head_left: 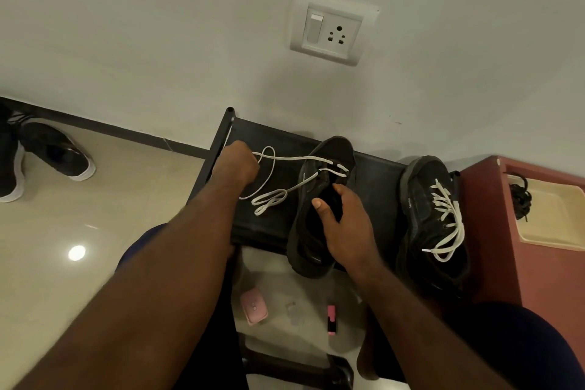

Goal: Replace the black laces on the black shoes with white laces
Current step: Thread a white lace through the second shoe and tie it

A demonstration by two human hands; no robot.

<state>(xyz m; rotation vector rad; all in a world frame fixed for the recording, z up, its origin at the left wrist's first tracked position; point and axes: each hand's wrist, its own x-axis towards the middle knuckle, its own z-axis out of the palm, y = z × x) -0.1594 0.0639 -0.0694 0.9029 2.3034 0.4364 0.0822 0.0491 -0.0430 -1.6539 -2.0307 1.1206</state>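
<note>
My left hand (pixel 237 161) is curled tight on the white lace (pixel 285 160) and pulls it out to the side. My right hand (pixel 342 222) grips the shoe (pixel 300 199) by its open top, on the rack (pixel 373 174). This lace goes through only the first holes near the toe, so most holes are left. The other shoe (pixel 424 206), past my right hand, already has its white lace in. The black laces (pixel 519 196) lie in a tray (pixel 554 231) farther right.
</note>
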